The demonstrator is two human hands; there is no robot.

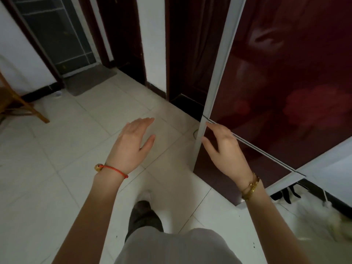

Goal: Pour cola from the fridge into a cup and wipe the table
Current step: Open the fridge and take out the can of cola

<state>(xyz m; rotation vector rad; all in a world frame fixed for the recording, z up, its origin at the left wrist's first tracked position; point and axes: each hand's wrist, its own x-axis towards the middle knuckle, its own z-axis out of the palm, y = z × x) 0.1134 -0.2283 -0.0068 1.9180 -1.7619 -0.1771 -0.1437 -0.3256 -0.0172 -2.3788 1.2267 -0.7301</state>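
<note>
A tall dark red fridge [282, 96] with a glossy front and a pale grey edge strip stands at the right, both doors closed. My right hand [223, 147] is open, its fingertips close to the fridge's left edge by the seam between the upper and lower doors; I cannot tell if they touch. My left hand [133, 141] hovers open over the floor, left of the fridge, holding nothing. No cola bottle, cup or table is in view.
Pale floor tiles [66, 145] spread below me. A dark doorway [188, 54] lies just left of the fridge, a grey mat [89, 79] before a glass door at the back left, a wooden frame's leg [28, 107] at far left. Something white and fluffy [323, 218] lies by the fridge's foot.
</note>
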